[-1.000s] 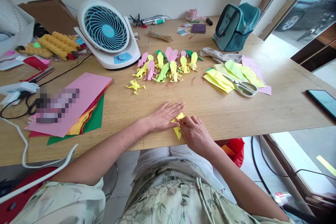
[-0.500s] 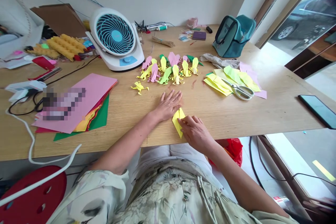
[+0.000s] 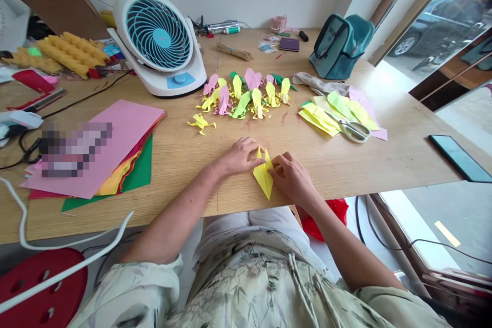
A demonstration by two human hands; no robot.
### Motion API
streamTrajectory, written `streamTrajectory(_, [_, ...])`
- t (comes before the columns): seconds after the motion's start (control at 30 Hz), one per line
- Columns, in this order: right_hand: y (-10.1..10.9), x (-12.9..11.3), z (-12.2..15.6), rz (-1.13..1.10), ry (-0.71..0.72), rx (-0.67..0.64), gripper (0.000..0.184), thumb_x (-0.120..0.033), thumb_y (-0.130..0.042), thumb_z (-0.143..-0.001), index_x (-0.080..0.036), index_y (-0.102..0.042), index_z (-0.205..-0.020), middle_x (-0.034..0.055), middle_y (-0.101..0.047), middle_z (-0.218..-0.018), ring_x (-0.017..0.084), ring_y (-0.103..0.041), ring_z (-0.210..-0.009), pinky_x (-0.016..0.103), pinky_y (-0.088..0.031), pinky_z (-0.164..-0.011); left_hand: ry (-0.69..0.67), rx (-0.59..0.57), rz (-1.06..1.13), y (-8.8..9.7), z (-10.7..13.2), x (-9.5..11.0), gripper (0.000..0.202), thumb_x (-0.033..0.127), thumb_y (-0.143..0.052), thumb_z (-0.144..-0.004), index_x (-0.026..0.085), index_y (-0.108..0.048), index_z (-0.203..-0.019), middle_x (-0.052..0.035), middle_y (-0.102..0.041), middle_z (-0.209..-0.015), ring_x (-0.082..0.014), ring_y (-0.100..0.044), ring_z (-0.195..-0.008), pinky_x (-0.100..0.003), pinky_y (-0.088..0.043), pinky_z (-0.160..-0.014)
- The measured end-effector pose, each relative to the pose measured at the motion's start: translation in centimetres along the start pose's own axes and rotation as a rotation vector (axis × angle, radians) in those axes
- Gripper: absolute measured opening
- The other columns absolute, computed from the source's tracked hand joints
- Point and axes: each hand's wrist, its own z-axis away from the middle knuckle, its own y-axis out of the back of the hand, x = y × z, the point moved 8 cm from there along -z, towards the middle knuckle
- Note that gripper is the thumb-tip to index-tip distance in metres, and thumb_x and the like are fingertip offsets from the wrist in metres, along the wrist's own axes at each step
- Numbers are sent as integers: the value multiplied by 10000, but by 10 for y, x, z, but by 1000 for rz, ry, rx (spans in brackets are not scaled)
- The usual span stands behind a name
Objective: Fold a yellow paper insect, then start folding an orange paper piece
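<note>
A folded yellow paper piece [image 3: 264, 177] with two points at its top lies near the front edge of the wooden table [image 3: 346, 164]. My left hand [image 3: 240, 155] pinches its upper left side, fingers curled. On its right side, my right hand [image 3: 292, 177] grips it with closed fingers. Beyond them stands a cluster of folded paper figures [image 3: 246, 96] in yellow, pink and green, with one yellow figure [image 3: 200, 123] apart at the left.
A stack of coloured sheets [image 3: 115, 154] lies at left. A fan [image 3: 159, 43] stands behind it. Cut yellow-green papers with scissors [image 3: 351, 129] lie at right, a teal bag [image 3: 338, 46] further back, a phone [image 3: 459, 158] at the right edge.
My left hand went from lying flat on the paper to pinching it. The yellow piece now shows more, with its two points up, held between both hands.
</note>
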Motion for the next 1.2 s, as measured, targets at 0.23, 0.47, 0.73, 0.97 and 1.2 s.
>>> streamTrajectory(0.23, [7, 11, -16, -483, -42, -3, 146, -349, -567, -880, -225, -538, -810, -45, -528, -660, 119, -474, -559, 258, -362, -555, 147, 55, 268, 6, 2, -16, 375, 487, -643, -821, 170, -587, -1014, -102, -584, -1110, -206, -611, -945, -327, -521, -775])
streamTrajectory(0.47, [2, 2, -50, -936, 17, 16, 300, -443, -706, -796, -225, -534, -910, -16, -615, -750, 142, -571, -673, 283, -464, -643, 362, 121, 922, -2, 4, -34, 587, 493, -785, -701, 150, -591, -1135, -91, -694, -1007, -173, -644, -842, -267, -480, -689])
streamTrajectory(0.73, [-12, -4, -68, -1193, -87, -216, 674, -345, -852, -657, -231, -526, -1235, -55, -622, -710, 135, -601, -678, 268, -481, -658, 465, 191, 1150, 3, 11, -36, 456, 464, -861, -610, 127, -688, -863, -12, -680, -788, -122, -603, -702, -243, -451, -691])
streamTrajectory(0.97, [-32, 3, -71, -1239, -135, -192, 392, -381, -902, -548, -187, -595, -696, -16, -673, -704, 117, -596, -639, 250, -488, -621, 489, 269, 978, 3, 12, -40, 469, 536, -812, -632, 119, -675, -798, 1, -654, -740, -112, -549, -650, -228, -410, -634])
streamTrajectory(1.2, [-32, -9, -65, -1228, -116, -246, 449, -428, -883, -572, -185, -623, -846, 6, -707, -753, 140, -628, -663, 258, -511, -621, 405, 332, 483, 16, 12, -28, 358, 475, -633, -820, 138, -604, -702, 58, -470, -607, -86, -410, -585, -207, -299, -547])
